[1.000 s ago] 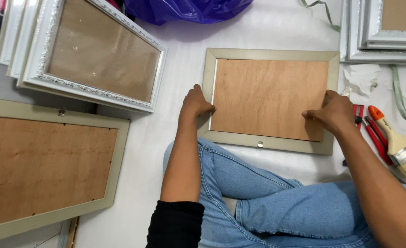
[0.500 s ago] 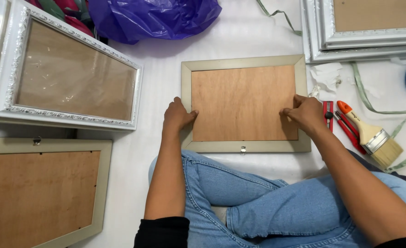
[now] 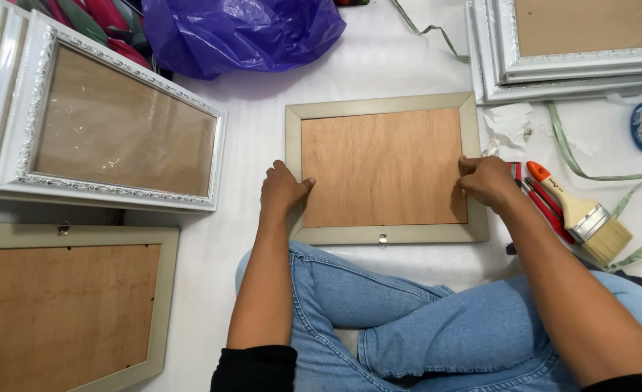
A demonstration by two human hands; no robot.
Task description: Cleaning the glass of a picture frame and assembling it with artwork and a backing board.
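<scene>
Resting face-down on the white floor (image 3: 248, 131) before the person's crossed legs, the picture frame (image 3: 386, 234) shows its brown backing board (image 3: 382, 165); the left hand (image 3: 281, 190) presses on the left rail, thumb on the board's edge, gripping nothing, and the right hand (image 3: 486, 180) sits at the right edge with fingers curled, though whether they pinch anything cannot be told. Head view only: the frame looks rigid and fairly light, possibly glazed and so fragile, best held by both side rails; a paintbrush (image 3: 581, 215) lies just right, ornate white frames (image 3: 114, 131) left.
</scene>
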